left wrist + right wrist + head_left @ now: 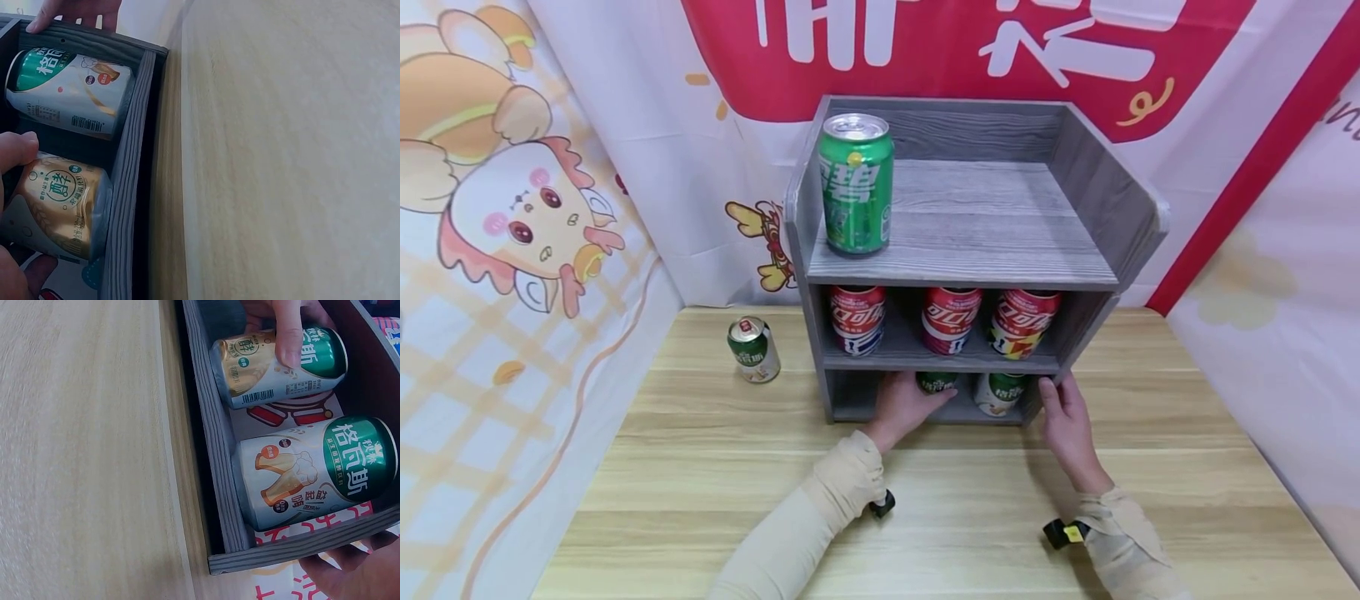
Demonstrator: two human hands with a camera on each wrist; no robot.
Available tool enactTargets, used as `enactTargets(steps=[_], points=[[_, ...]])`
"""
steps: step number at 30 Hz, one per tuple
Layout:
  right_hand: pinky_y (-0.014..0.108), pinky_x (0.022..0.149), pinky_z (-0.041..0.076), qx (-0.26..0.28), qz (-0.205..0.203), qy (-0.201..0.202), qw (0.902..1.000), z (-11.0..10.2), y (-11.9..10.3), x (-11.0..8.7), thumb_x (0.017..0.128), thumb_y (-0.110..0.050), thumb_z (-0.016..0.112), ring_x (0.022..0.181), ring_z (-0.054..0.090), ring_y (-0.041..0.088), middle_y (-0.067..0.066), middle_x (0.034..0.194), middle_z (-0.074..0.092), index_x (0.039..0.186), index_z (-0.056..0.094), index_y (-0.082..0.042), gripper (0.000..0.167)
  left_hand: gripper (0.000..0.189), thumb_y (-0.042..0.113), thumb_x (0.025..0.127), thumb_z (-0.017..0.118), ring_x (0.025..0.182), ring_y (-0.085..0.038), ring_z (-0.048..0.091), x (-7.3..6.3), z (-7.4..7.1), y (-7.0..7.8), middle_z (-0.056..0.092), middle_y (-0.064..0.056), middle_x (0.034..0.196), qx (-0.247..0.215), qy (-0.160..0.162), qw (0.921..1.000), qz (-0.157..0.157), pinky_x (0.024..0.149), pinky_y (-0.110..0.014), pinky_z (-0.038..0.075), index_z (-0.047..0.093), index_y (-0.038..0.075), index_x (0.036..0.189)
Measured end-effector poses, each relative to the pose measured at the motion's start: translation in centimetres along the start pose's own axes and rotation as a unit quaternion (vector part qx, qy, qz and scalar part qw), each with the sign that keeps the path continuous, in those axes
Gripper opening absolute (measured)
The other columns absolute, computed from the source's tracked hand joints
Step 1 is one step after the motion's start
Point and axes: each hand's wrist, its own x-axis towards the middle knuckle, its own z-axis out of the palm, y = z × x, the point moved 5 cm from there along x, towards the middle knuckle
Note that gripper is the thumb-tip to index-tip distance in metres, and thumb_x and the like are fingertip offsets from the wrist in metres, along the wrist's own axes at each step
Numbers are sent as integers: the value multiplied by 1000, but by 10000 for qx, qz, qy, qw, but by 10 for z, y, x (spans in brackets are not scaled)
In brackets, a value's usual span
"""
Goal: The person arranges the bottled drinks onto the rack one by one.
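My left hand (pixel 904 406) reaches into the bottom compartment of a grey wooden shelf unit (pixel 977 221). Its thumb and fingers hold a green, white and gold drink can (pixel 59 206) that stands on the bottom board. To the right of that can is another green and white can (pixel 312 472), upright near the side panel. My right hand (pixel 1070 425) touches the outside of the right panel at its lower front edge, with no can in it; part of its fingers is hidden behind the panel in the right wrist view.
On the middle shelf stand three red cola cans (pixel 951 321). A green soda can (pixel 856 185) stands on the top board at the left. One more green and white can (pixel 754 350) is on the wooden table (pixel 700 467), left of the unit. Printed cloth (pixel 625 167) hangs behind.
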Motion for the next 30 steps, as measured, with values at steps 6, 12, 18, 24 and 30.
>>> enactTargets(steps=[6, 12, 18, 24, 30], points=[[11, 109, 33, -23, -21, -23, 10000, 0, -1, -1, 111, -20, 43, 139, 40, 12, 16, 152, 48, 151, 43, -4, 44, 73, 36, 76, 90, 100, -39, 67, 0, 0, 0, 70, -20, 111, -63, 61, 9999, 89, 86, -49, 58, 59, -2, 130], [10, 109, 32, -84, -80, -21, 9999, 0, 0, 0, 111, -23, 42, 141, 38, 15, 13, 153, 47, 153, 43, -7, 44, 72, 38, 75, 90, 100, -38, 67, 0, 3, 1, 70, -19, 109, 15, 60, 9999, 109, 85, -47, 58, 59, -2, 127], [9, 108, 33, -111, -100, 17, 9999, 0, 1, 0, 111, -23, 42, 138, 40, 7, 15, 151, 49, 151, 45, -5, 43, 73, 37, 75, 90, 101, -38, 67, 0, 3, 0, 70, -19, 110, -6, 35, 9999, 121, 86, -48, 58, 59, -1, 129], [9, 108, 33, -96, -51, 5, 9999, 1, 2, 0, 111, -22, 42, 138, 40, 9, 15, 151, 49, 151, 45, -4, 44, 71, 37, 76, 90, 101, -38, 67, -1, 2, -1, 70, -19, 110, -71, -63, 9999, 88, 87, -48, 58, 60, -1, 128], [10, 109, 31, -95, 17, -95, 9999, 0, 1, -1, 111, -25, 40, 144, 36, 23, 13, 156, 44, 154, 41, -8, 46, 71, 37, 76, 90, 101, -38, 67, -1, 2, 1, 70, -18, 110, -17, -67, 9998, 204, 87, -48, 58, 60, 1, 130]])
